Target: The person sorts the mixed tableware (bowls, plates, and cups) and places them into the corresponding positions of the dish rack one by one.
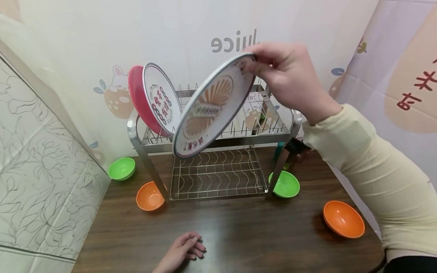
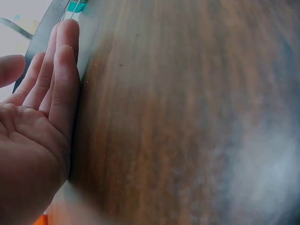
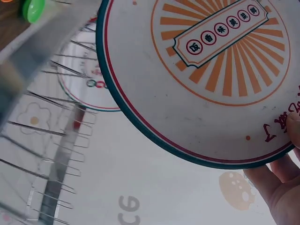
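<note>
By its upper rim my right hand (image 1: 280, 72) pinches a white plate (image 1: 213, 108) with an orange sunburst print and a dark rim. The plate hangs tilted in front of the upper tier of a metal dish rack (image 1: 218, 142). In the right wrist view, the thumb lies on the plate's printed face (image 3: 211, 122) and the fingers are behind it. Two plates stand in the rack's left end: a red plate (image 1: 139, 94) and a white plate (image 1: 160, 96) with red lettering. My left hand (image 1: 182, 250) rests on the wooden table, holding nothing, its fingers relaxed (image 2: 65, 89).
On the left are a green bowl (image 1: 121, 169) and an orange bowl (image 1: 150, 197) by the rack leg. A second green bowl (image 1: 286, 185) sits at the right leg, and another orange bowl (image 1: 343, 220) farther right. Dark bottle-like items (image 1: 297, 149) stand behind the right leg.
</note>
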`<state>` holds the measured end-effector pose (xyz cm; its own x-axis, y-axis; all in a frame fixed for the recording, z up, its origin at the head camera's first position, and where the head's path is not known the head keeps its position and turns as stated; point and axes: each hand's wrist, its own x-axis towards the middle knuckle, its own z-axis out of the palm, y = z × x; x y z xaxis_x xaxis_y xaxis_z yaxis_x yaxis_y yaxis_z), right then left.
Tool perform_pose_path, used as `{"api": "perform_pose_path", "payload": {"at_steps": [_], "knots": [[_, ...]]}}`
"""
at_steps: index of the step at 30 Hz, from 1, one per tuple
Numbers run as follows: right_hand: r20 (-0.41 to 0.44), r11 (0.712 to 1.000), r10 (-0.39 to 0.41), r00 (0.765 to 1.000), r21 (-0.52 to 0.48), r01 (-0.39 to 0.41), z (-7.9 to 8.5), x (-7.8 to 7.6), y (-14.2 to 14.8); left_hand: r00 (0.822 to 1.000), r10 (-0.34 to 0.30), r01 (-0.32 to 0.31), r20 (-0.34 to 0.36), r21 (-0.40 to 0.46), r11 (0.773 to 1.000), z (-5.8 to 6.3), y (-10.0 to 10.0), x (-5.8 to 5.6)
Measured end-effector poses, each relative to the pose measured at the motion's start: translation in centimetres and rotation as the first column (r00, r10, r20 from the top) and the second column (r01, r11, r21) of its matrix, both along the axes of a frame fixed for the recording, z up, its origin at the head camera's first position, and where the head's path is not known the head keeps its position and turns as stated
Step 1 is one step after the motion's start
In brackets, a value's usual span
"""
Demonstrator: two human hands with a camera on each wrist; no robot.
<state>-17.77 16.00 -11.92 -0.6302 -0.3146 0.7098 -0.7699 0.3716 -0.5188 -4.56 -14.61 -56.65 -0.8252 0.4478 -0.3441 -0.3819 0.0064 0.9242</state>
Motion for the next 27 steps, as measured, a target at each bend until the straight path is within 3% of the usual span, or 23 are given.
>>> {"api": "perform_pose_path", "payload": {"at_steps": [6, 13, 22, 27], "knots": [[-0.012, 1.000, -0.013, 1.000, -0.028, 0.012, 1.9, -2.0, -1.4, 1.000, -0.011, 0.012, -0.026, 0.028, 1.000, -0.1, -0.1, 0.1], [-0.034, 0.999, -0.020, 0.999, -0.031, 0.019, 2.7, -3.7, -2.4, 0.999, -0.007, 0.008, -0.034, 0.038, 0.999, -0.3, -0.1, 0.1], [-0.119, 1.000, -0.010, 0.993, -0.027, 0.007, 2.3, -6.0, -3.7, 1.000, -0.022, 0.021, 0.014, 0.045, 0.999, -0.2, 0.0, -0.1], [-0.200, 0.998, -0.008, 0.980, 0.067, 0.022, 1.5, -7.1, -4.4, 0.999, -0.034, 0.033, 0.007, 0.045, 0.998, -0.3, -0.1, -0.3]]}}
